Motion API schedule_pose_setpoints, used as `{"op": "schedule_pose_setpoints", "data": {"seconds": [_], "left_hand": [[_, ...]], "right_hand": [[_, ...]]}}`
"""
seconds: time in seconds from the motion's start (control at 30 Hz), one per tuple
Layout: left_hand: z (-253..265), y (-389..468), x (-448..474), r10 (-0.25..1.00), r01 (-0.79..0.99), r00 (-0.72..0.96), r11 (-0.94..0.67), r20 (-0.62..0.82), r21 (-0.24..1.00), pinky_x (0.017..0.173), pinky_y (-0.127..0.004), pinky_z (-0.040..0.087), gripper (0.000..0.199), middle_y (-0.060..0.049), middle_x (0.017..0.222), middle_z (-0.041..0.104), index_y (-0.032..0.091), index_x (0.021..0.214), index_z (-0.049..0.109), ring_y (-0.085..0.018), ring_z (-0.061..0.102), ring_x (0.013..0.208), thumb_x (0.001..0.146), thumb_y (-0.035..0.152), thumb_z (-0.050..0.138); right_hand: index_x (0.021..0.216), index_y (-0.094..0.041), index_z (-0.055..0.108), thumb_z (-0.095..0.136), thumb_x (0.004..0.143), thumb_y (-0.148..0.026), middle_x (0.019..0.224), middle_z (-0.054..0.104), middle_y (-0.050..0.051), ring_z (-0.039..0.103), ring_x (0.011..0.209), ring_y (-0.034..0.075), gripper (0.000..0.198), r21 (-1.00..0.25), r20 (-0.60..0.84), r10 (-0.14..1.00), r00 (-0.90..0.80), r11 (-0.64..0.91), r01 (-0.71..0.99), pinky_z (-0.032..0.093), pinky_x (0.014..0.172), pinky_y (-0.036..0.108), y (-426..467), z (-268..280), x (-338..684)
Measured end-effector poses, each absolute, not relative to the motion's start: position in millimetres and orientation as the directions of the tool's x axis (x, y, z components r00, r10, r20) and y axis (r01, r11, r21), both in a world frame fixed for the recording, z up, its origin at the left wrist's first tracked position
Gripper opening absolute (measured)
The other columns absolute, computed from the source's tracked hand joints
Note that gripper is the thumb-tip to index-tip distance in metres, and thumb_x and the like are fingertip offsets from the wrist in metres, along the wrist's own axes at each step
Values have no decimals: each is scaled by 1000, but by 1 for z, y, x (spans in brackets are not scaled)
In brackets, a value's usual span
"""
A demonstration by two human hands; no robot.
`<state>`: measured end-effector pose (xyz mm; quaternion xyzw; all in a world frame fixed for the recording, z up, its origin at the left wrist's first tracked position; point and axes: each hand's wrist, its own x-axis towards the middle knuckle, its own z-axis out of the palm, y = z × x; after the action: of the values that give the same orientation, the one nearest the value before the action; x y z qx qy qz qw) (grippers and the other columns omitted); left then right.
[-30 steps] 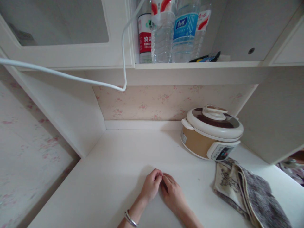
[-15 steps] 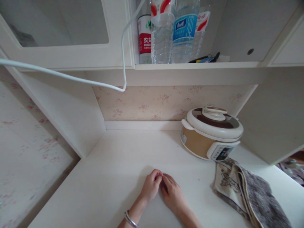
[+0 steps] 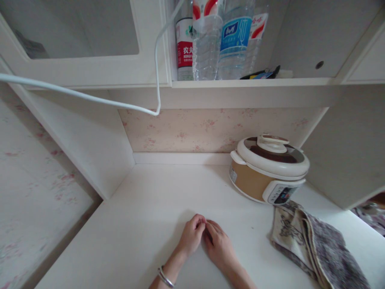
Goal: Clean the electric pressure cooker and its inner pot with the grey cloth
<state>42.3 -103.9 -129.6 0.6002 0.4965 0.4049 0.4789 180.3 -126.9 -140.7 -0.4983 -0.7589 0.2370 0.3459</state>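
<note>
My left hand [image 3: 191, 236] and my right hand [image 3: 220, 243] rest on the white countertop [image 3: 144, 237], their fingertips meeting. The left fingers are curled into a pinch, with a silver bangle [image 3: 165, 277] on that wrist. On the right hand the fingers are bent and pressed together, thumb side toward the left hand. Whatever may be between the fingers is hidden. Nearest to the right hand is a folded towel [image 3: 325, 245], grey and cream, lying apart from it. Behind the towel stands an electric cooker [image 3: 252, 180] with a lid on it.
Overhead, an open cabinet shelf [image 3: 210, 84] holds several plastic water bottles [image 3: 206, 52] and small flat items [image 3: 264, 74]. A white cable [image 3: 90, 96] hangs across the upper left. Side panels [image 3: 93, 132] and a floral back wall [image 3: 180, 130] enclose the counter.
The hands keep the same pose and place. Only a very slight shift of the camera view shows.
</note>
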Motion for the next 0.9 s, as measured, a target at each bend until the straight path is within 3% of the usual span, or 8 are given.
{"op": "schedule_pose_setpoints", "data": {"seconds": [0.43, 0.6, 0.7, 0.77, 0.83, 0.9], "left_hand": [[-128, -105, 42, 983, 212, 183, -43, 4, 976, 72, -24, 43, 15, -1, 79, 62, 18, 86, 59, -16, 56, 76, 87, 28, 46], [-127, -104, 43, 983, 209, 181, -43, 4, 977, 73, -24, 42, 15, -2, 80, 62, 18, 86, 58, -15, 56, 77, 86, 27, 47], [-129, -104, 42, 983, 217, 184, -36, -5, 976, 70, -24, 40, 15, -1, 78, 60, 18, 87, 59, -15, 54, 74, 86, 27, 47], [-131, -103, 41, 984, 226, 176, -22, -18, 974, 65, -23, 37, 16, 1, 73, 56, 18, 88, 60, -13, 50, 69, 86, 27, 47], [-134, -102, 41, 986, 235, 159, 5, -44, 972, 59, -23, 33, 17, 3, 67, 50, 18, 88, 60, -12, 44, 63, 85, 27, 46], [-137, -101, 40, 988, 243, 141, 30, -66, 970, 56, -23, 29, 16, 5, 63, 44, 17, 87, 59, -11, 39, 59, 84, 27, 47]], "right_hand": [[115, -19, 63, 42, 85, -12, 119, 64, 10, 57, 114, 21, 37, -720, 267, 928, -259, 371, 587, 45, 99, 34, -127, -137, 181], [114, -20, 65, 44, 83, -14, 119, 63, 10, 56, 114, 22, 38, -790, 243, 942, -232, 331, 515, 42, 101, 36, -128, -136, 178], [104, -19, 69, 54, 79, -22, 109, 67, 9, 59, 107, 25, 29, -925, 107, 969, -225, 180, 334, 43, 97, 38, -124, -128, 182], [94, -18, 71, 59, 80, -34, 86, 70, 6, 63, 95, 25, 24, -993, -97, 968, -231, -79, 87, 46, 91, 39, -119, -116, 196], [87, -18, 70, 59, 82, -46, 56, 60, 0, 65, 76, 21, 31, -939, -261, 945, -196, -296, -174, 49, 83, 36, -114, -99, 223], [82, -18, 69, 64, 79, -50, 41, 45, -5, 59, 58, 16, 32, -906, -274, 959, -72, -283, -314, 50, 76, 32, -110, -76, 259]]}}
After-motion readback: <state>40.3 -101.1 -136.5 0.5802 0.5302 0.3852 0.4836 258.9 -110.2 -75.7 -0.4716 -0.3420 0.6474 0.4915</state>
